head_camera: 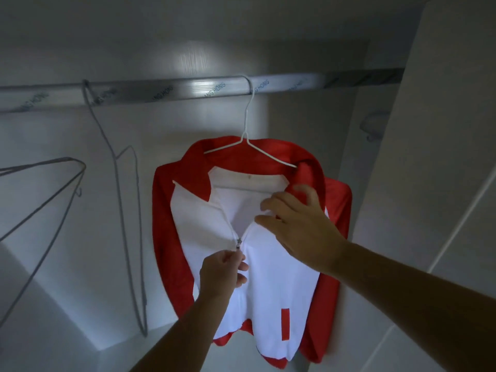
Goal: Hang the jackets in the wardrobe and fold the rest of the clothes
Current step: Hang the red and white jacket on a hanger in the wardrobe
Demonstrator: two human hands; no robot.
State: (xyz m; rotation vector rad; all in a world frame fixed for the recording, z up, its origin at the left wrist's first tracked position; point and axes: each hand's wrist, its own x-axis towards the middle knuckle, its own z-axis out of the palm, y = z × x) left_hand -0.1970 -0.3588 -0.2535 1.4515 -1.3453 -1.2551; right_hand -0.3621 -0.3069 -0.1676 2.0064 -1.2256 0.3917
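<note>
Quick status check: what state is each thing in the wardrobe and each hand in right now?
Jacket: hanging on a hanger, collar open.
Zipper: partly closed, slider at chest height.
White hanger: hooked on the rail, carrying the jacket.
Grey hangers: on the rail, bare.
Rail: fixed across the wardrobe.
Left hand: pinching at the zipper pull.
Right hand: fingers spread on the jacket's upper front.

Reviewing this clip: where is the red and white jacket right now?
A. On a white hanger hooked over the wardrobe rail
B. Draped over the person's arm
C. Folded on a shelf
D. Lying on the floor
A: the jacket hangs on a white hanger hooked over the rail, while the left hand pinches its zipper.
</note>
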